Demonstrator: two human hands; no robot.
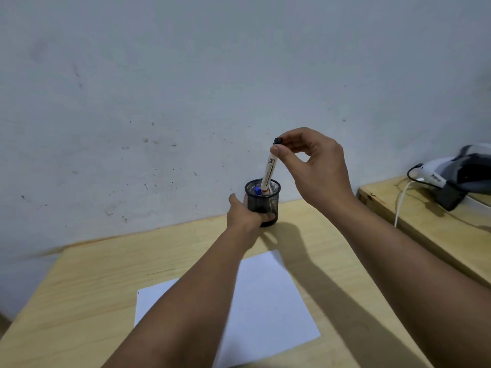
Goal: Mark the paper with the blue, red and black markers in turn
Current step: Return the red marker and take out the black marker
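A black mesh pen cup (265, 201) stands at the far edge of the wooden table (101, 282), against the wall. My left hand (245, 212) grips the cup from its left side. My right hand (313, 163) pinches the top of a white marker with a black cap (269, 172), held upright with its lower end inside the cup. A blue marker's cap (257, 191) and a bit of red beside it show inside the cup. A white sheet of paper (268, 304) lies on the table in front, partly hidden by my left forearm.
A second wooden surface (414, 216) stands to the right, carrying a dark and white device (457, 181) with a white cable (400, 203). The grey wall rises directly behind the cup.
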